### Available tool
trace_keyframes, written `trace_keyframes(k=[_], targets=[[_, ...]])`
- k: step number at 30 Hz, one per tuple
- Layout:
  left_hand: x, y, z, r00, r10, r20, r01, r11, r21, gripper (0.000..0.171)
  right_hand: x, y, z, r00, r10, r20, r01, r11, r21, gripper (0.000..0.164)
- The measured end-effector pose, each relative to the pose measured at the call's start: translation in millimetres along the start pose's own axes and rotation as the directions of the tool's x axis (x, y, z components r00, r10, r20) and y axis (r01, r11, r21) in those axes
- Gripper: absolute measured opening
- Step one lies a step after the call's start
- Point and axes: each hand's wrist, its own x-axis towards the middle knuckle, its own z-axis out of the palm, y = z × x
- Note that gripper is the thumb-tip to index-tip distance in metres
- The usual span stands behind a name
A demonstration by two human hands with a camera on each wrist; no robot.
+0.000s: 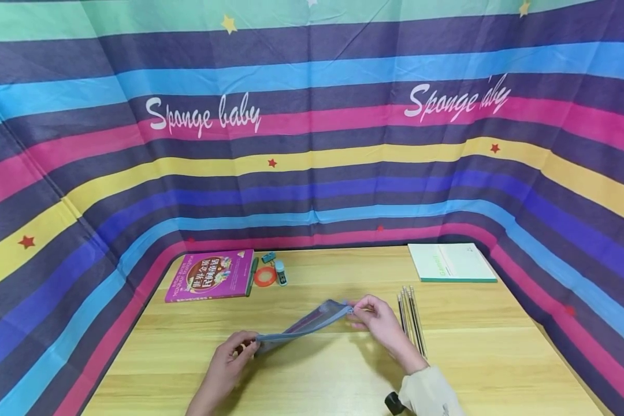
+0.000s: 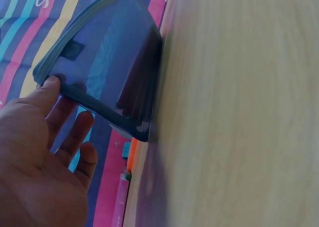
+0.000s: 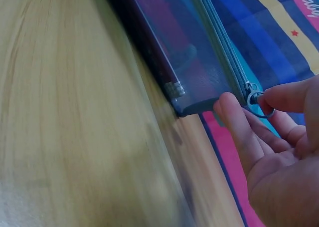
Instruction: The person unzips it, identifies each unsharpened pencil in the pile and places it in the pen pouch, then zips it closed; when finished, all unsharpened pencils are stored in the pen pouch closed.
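A translucent blue-grey zip pouch (image 1: 309, 326) is held above the wooden table, tilted with its right end higher. Pencils (image 2: 134, 90) lie inside along its bottom edge; in the right wrist view, one pencil's metal end (image 3: 174, 89) shows through the side. My left hand (image 1: 226, 364) pinches the pouch's left top corner between thumb and index finger, its other fingers loosely bent. At the opposite end, my right hand (image 1: 382, 323) pinches the ring of the zip pull (image 3: 253, 94), where the slider sits at the zip's right end.
Several pencils (image 1: 413, 323) lie beside my right forearm. At the back left are a purple book (image 1: 218, 274), orange tape roll (image 1: 263, 277), small glue bottle (image 1: 281, 273) and small teal object (image 1: 268, 257). A pale green notebook (image 1: 449, 263) lies back right. A striped curtain (image 1: 312, 127) surrounds the table.
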Motion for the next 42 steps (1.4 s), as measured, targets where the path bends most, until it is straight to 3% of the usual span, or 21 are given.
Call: trace_keyframes(k=[7,17,23,28,37,42], targets=[[1.5,1.2,-1.0,0.993,-0.114,-0.008,0.114,0.993,-0.041,0.013,-4.8,-2.9,-2.5,1.000,0.006,0.001,-0.006,0.999,0.046,0.010],[7.1,1.2,2.2,0.979,-0.192,0.073,0.201,0.970,-0.139,0.024,-11.3,0.1,-3.1,0.996,0.000,-0.084,0.002,1.000,0.019,0.008],[10.3,-1.1,6.5,0.970,-0.237,0.051,0.242,0.958,-0.157,0.026,-17.1,4.2,-1.6,0.992,0.013,-0.124,-0.016,1.000,-0.019,0.022],[12.5,0.6,9.9,0.957,-0.283,0.065,0.290,0.945,-0.149,0.032,-19.8,6.8,-0.8,0.988,0.039,-0.153,-0.043,0.999,-0.022,0.020],[13.1,-0.8,12.4,0.941,-0.324,0.095,0.335,0.931,-0.146,0.039,-21.1,14.5,-1.2,0.995,0.048,-0.091,-0.052,0.997,-0.050,0.030],[13.7,-4.6,14.2,0.934,-0.345,0.093,0.356,0.921,-0.159,0.041,-23.0,15.2,0.1,0.993,0.052,-0.103,-0.059,0.996,-0.065,0.037]])
